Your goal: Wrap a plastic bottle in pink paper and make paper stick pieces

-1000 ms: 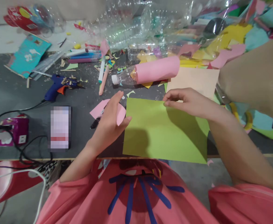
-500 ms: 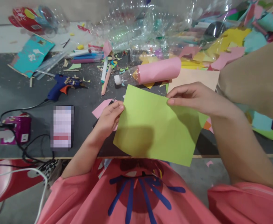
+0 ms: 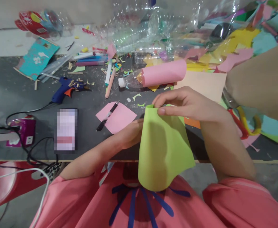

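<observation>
While pinching the top edge of the green paper sheet (image 3: pixel 164 148) between thumb and forefinger, holds it up at the centre of the frame with the right hand (image 3: pixel 186 104), curled into a loose tube and hanging down past the near edge of the dark table (image 3: pixel 10 95). Rests the left hand (image 3: pixel 131 134) against the sheet's left side, fingers hidden behind it; cannot tell whether clamped on it or merely touching. Just left of the hands, flat on the table, a pink paper square (image 3: pixel 122 122) with a black pen (image 3: pixel 107 116) lying across it. Above the hands, on its side, a plastic bottle (image 3: pixel 162 72) wrapped in pink paper. Further left, a blue glue gun (image 3: pixel 66 88), and at the left edge a purple socket block (image 3: pixel 24 131). Along the top, a heap of clear bottles (image 3: pixel 141 28); at upper right, coloured paper scraps (image 3: pixel 234 44).
</observation>
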`<move>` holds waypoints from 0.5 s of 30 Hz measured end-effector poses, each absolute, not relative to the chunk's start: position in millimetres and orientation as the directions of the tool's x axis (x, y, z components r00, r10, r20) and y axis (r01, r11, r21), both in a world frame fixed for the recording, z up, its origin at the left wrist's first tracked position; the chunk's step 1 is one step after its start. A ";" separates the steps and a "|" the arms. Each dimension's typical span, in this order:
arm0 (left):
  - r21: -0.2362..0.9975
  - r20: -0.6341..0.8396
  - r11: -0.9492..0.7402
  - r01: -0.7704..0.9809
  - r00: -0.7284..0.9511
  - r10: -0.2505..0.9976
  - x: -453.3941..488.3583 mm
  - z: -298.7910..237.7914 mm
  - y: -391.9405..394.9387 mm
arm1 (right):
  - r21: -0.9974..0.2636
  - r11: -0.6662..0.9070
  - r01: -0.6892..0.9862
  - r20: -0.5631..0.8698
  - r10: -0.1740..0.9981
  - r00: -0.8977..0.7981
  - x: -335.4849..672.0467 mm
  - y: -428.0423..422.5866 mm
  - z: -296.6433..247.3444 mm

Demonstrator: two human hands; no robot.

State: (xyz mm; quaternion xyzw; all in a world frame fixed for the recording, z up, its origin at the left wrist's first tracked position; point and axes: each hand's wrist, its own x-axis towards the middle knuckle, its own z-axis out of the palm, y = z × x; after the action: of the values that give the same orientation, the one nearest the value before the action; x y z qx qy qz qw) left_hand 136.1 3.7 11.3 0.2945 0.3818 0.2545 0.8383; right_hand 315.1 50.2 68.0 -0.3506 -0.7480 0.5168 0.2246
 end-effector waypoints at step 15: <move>0.930 -0.275 0.347 -0.122 0.397 0.876 130.2 -7.6 37.0 | -0.746 0.202 0.635 -0.222 0.823 -0.523 316.4 68.2 52.7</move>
State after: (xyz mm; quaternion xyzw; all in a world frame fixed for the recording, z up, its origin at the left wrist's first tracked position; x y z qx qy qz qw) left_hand 130.2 37.0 -7.6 0.4486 0.4200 0.3536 0.7052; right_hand 316.4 68.2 52.7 -0.4751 -0.7670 0.4162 0.1129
